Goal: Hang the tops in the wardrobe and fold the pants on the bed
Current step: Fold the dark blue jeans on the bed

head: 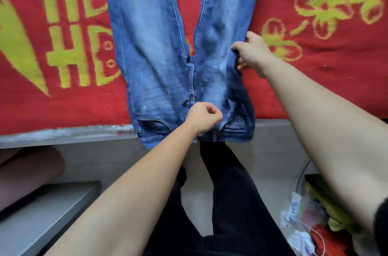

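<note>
Left hand (pixel 202 118) curls at the waistband, hold unclear; right hand (pixel 252 54) grips the outer seam of jeans (pixel 159 56) lying flat on the bed (pixel 63 109). Folding looks unstarted; no tops in view.

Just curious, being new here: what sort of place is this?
Likely a bedroom: faded blue denim jeans lie spread on a red blanket with yellow-green woven patterns, covering a grey-edged bed.

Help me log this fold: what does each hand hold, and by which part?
The right hand grips the jeans by their outer edge at the thigh. The left hand is curled at the fly; a pinch cannot be told.
</note>
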`<state>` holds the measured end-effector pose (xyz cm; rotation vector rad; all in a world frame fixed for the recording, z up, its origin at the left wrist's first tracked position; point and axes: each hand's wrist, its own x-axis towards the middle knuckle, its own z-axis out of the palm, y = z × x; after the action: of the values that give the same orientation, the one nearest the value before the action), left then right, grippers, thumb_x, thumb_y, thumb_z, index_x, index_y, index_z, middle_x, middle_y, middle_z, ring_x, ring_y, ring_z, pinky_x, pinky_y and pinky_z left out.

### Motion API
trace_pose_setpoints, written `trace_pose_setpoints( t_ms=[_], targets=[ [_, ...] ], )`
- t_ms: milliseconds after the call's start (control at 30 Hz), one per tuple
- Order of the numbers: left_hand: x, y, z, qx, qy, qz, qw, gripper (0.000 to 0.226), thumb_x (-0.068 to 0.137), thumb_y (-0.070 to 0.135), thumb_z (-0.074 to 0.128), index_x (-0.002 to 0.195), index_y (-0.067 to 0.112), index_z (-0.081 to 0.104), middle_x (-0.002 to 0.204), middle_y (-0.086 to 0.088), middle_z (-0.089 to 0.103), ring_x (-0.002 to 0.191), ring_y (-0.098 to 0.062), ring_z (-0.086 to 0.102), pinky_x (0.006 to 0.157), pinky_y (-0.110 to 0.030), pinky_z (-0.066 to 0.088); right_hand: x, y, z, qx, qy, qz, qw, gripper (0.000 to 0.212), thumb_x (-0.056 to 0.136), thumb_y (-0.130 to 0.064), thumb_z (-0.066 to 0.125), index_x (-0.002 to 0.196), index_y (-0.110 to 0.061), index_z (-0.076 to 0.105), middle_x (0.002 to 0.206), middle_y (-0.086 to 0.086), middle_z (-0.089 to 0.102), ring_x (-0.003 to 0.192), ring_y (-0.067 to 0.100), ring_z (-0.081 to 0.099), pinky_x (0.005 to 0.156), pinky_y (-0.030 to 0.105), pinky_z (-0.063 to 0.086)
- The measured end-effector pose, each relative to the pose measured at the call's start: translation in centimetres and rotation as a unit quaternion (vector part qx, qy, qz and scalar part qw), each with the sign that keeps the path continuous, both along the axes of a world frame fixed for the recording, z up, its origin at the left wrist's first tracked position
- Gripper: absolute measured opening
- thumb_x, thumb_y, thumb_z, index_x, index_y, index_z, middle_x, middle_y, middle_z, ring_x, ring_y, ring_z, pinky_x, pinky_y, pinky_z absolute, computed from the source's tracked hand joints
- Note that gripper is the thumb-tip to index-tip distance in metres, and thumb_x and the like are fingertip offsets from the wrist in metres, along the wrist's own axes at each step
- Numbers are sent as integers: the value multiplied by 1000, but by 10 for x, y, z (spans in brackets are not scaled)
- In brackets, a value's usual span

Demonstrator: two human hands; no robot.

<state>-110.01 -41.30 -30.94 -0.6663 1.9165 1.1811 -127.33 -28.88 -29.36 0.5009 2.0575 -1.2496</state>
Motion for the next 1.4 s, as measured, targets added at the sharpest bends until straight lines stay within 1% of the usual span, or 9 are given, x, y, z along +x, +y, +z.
trace_pose_setpoints(
  t_ms=[100, 400, 600, 733, 833, 1033, 1167, 1300, 1400],
  targets=[
    [-3, -19, 5, 39, 13, 131, 990, 31, 84, 2, 53, 105, 15, 72, 96, 1, 70, 84, -10, 60, 84, -26, 50, 0, -57, 13, -74, -20, -29, 997, 18, 91, -3, 50, 107, -12, 46, 85, 9, 53, 48, 9, 55, 40, 24, 49],
    [29, -136, 11, 185, -41, 402, 896, 42, 83, 4, 37, 109, 22, 66, 110, -1, 65, 104, -17, 57, 79, -34, 49, 52, -224, 4, -236, -162, -1, 958, 27, 96, 12, 39, 109, -12, 39, 95, 18, 52, 75, 25, 61, 71, 32, 57],
    [47, -192, -13, 112, -81, 378, 915, 52, 89, 5, 39, 134, 24, 56, 121, 3, 62, 107, -12, 56, 75, -28, 42, 52, -243, -5, -44, -66, 138, 987, 31, 94, 14, 41, 123, 25, 45, 77, 14, 48, 58, 17, 57, 49, 19, 43],
    [39, -197, -19, 125, -106, 380, 910, 34, 93, 15, 42, 118, 28, 61, 108, 4, 62, 99, -12, 55, 69, -29, 35, 44, -201, 6, 72, 8, 159, 985, 30, 90, -45, 64, 82, -16, 64, 77, 2, 64, 60, 7, 64, 56, 22, 45],
    [35, -203, -22, 138, -123, 383, 905, 37, 91, 18, 37, 119, 23, 62, 99, 1, 59, 89, -15, 51, 74, -32, 34, 51, -162, 13, 160, 55, 189, 967, 60, 75, -71, 62, 77, -12, 65, 73, 7, 68, 65, 11, 57, 69, 31, 46],
    [33, -219, -27, 168, -148, 357, 907, 44, 95, 20, 31, 132, 15, 56, 113, -6, 65, 106, -20, 59, 97, -42, 39, 91, -126, 4, 219, 66, 289, 930, 65, 73, -55, 66, 131, -28, 54, 130, 14, 48, 129, 28, 40, 112, 34, 32],
    [34, -218, -28, 148, -133, 349, 916, 42, 96, 17, 33, 132, 16, 55, 119, -8, 65, 111, -21, 60, 101, -41, 41, 114, -102, 1, 236, 175, 178, 939, 80, 74, -43, 66, 144, -17, 38, 133, 11, 36, 126, 25, 38, 111, 30, 30],
    [34, -213, -28, 121, -124, 362, 916, 39, 96, 20, 34, 126, 17, 58, 111, -6, 68, 103, -19, 62, 93, -38, 44, 126, -82, 11, 431, -22, 186, 883, 72, 82, -65, 56, 123, -7, 44, 126, 21, 59, 115, 42, 57, 91, 47, 44],
    [36, -213, -27, 103, -112, 364, 919, 36, 95, 21, 36, 120, 17, 61, 103, -3, 70, 94, -17, 65, 81, -32, 48, 141, -103, 20, 372, 12, 234, 898, 63, 85, -63, 58, 117, -9, 48, 119, 21, 64, 110, 41, 60, 84, 42, 44]
  ],
)
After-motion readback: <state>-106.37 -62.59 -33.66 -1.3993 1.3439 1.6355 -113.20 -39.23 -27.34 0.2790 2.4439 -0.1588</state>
